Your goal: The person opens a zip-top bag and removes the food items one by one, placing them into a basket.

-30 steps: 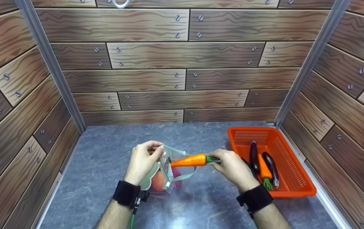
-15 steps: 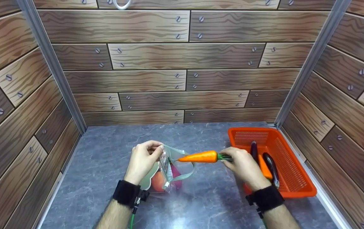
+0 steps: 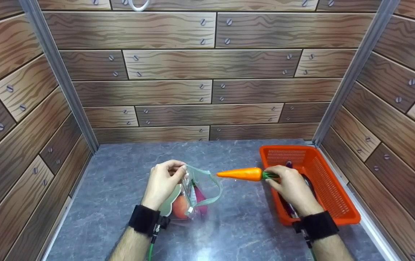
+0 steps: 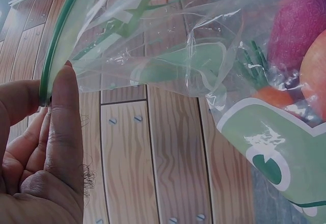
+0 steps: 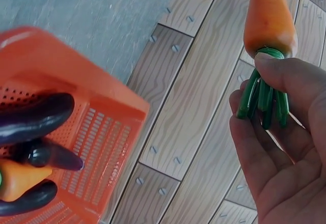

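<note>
My left hand (image 3: 164, 185) pinches the green-edged rim of a clear zip bag (image 3: 213, 200), whose mouth gapes to the right. Inside the bag lie a peach-coloured round fruit (image 3: 180, 207), a magenta oval piece (image 4: 295, 28) and a carrot with green stems (image 4: 272, 96). My right hand (image 3: 290, 185) holds another carrot (image 3: 242, 174) by its green stems, between thumb and fingers. That carrot lies level in the air, its tip pointing left, close to the bag's right edge. In the right wrist view the thumb (image 5: 285, 71) presses on the stem base.
An orange-red plastic basket (image 3: 352, 217) stands on the right, partly beneath my right hand. It holds several dark eggplants (image 5: 41, 117) and a carrot (image 5: 23, 178). Wood-patterned walls (image 3: 207, 90) enclose the grey tabletop (image 3: 120, 224) at the back and sides.
My right hand has drawn the carrot to the right and slightly up, out of the bag's mouth and toward the basket. My left hand and the bag have stayed in place.
</note>
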Demonstrator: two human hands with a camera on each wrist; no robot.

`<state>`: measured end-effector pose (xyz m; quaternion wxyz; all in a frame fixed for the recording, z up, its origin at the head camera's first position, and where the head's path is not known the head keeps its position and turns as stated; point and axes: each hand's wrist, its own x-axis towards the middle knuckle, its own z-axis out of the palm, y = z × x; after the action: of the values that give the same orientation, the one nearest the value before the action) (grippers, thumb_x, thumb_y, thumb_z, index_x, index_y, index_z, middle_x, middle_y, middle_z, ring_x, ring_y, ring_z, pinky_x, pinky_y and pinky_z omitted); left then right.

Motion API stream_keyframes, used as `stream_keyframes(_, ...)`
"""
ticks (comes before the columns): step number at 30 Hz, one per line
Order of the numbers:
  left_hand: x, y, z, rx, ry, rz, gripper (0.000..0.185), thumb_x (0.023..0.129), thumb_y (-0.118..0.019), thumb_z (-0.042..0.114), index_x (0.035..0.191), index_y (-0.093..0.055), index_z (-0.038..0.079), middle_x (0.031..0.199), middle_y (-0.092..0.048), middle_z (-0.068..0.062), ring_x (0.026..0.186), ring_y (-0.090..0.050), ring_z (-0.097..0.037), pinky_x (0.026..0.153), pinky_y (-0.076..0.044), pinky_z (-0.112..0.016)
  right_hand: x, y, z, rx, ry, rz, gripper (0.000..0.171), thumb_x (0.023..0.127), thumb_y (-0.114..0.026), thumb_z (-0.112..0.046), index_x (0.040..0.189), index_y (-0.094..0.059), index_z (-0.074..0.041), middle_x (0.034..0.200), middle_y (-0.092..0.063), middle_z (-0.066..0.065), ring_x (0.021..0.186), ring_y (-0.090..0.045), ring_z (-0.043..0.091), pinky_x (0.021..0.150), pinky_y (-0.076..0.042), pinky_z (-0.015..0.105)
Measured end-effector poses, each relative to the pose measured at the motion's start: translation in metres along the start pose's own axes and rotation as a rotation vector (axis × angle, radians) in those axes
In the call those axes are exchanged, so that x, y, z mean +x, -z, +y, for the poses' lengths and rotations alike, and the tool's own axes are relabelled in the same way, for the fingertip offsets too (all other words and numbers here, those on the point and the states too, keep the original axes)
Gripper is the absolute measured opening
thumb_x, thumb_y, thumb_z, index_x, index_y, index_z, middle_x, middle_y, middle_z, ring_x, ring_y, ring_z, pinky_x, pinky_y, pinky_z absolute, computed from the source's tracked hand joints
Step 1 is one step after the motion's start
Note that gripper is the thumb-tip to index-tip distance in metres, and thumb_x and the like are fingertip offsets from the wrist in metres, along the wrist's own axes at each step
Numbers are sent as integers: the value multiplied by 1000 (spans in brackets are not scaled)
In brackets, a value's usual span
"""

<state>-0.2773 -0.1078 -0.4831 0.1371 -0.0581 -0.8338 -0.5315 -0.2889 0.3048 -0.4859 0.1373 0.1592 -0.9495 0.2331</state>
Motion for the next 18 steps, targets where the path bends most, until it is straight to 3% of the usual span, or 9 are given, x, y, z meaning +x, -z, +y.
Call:
stream_keyframes(9, -1, -2, 0, -26, 10, -3, 13, 109, -81, 15, 115, -90, 9, 99, -90, -5, 85, -84, -10, 73, -67, -17, -2, 10, 17, 0, -34, 37, 24, 104, -89, -8, 128, -88, -7, 122, -88, 16, 107, -83, 35, 97, -71, 60)
stream_keyframes(18, -1, -3, 0, -8, -9, 0, 14, 110, -80, 16, 116, -90, 8, 99, -90, -6, 84, -83, -10, 72, -67, -18, -4, 18, 37, -22, -118, 114, 28, 106, -87, -10, 133, -84, -2, 127, -85, 26, 108, -83, 45, 94, -71, 64)
